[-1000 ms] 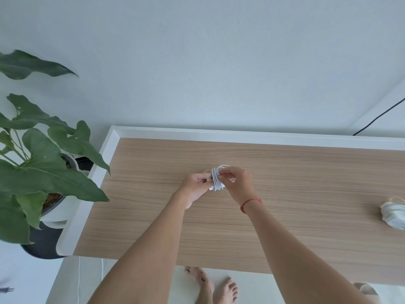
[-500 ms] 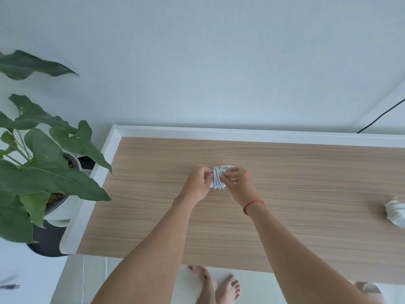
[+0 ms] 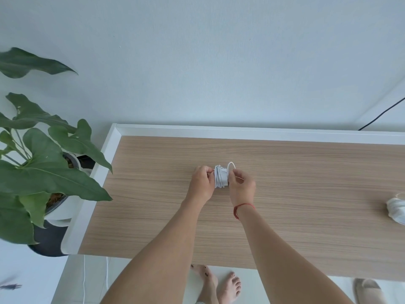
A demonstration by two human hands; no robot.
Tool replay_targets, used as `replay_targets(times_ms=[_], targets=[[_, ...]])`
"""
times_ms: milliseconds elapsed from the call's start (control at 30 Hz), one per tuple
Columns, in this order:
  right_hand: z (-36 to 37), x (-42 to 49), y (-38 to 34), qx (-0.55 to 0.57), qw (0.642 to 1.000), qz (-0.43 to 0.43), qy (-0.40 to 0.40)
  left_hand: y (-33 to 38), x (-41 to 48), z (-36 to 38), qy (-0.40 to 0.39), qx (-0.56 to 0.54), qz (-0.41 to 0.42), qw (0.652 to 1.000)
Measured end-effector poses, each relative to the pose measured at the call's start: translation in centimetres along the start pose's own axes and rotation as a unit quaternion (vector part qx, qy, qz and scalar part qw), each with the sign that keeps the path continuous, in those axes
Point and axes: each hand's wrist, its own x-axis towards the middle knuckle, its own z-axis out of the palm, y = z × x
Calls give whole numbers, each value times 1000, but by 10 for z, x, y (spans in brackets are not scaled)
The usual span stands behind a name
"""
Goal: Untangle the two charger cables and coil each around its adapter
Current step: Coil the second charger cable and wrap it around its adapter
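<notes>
the pale blue-grey wall (image 3: 197,62) fills my view from nine through twelve to three o'clock. below it lies the long light-wood table with a raised white rim (image 3: 306,227), running from the middle out past three o'clock. at nine o'clock, just off the table's left end, stands the broad-leaved green plant in a white pot (image 3: 43,172), with some leaves reaching over the rim.

two bare forearms come up from six o'clock and meet near the centre of the table top. the left hand (image 3: 201,183) sits on the nine o'clock side of the task's thing. its fingers are curled in and clamped on the left end of the white adapter with white cable wound round it (image 3: 219,179). that bundle is at the centre of the table; i cannot tell whether it touches the wood. the right hand (image 3: 241,189) is on the bundle's three o'clock side, thumb and forefinger pressed together on the loose white cable loop (image 3: 231,165), which arches up at one o'clock of the adapter.

at three o'clock, cut by the edge of my view, the second white coiled charger (image 3: 396,210) lies on the table, well apart from both hands. bare feet (image 3: 217,284) stand on the floor at six o'clock, with a beige slipper (image 3: 368,290) at five o'clock. a thin black wire (image 3: 381,115) crosses the wall at two o'clock. a red string bracelet (image 3: 243,207) circles the right wrist.
</notes>
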Motion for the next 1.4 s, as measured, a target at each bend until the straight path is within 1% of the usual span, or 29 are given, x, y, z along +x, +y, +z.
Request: replay_targets(times_ms=[67, 233, 467, 567, 667, 733, 833, 933, 1033, 1200, 1333, 1400], targets=[[0, -2, 4, -21, 1000, -20, -8, -2, -2, 1, 5, -13, -8, 1000], [-5, -3, 0, -91, 993, -42, -67, -3, -2, 3, 11, -33, -13, 999], [-5, 3, -1, -97, 991, -21, -86, -3, -4, 0, -7, -33, -16, 999], [-4, 0, -6, -78, 992, -11, -94, -3, -2, -3, -20, -30, -23, 999], [-9, -2, -14, -80, 987, -25, -134, -1, -1, -7, -39, -27, -24, 999], [-11, -2, -11, -74, 986, -40, -146, 0, 0, -7, -45, -31, -28, 998], [-8, -4, -9, -64, 989, -31, -130, 1, 1, -12, -35, -48, -49, 997], [-4, -6, -14, -63, 993, -17, -99, -1, 3, -20, -13, -35, -52, 998], [3, -7, -13, -77, 994, -17, -73, 0, 3, -22, 8, -49, -58, 997], [3, -5, -12, -80, 994, 0, -70, 2, 2, -19, -27, -83, -43, 995], [3, -8, -12, -78, 995, 15, -65, 6, -2, -17, 23, -125, -74, 989], [2, -8, -12, -81, 994, 19, -64, 5, -3, -16, 41, -107, -91, 989]])
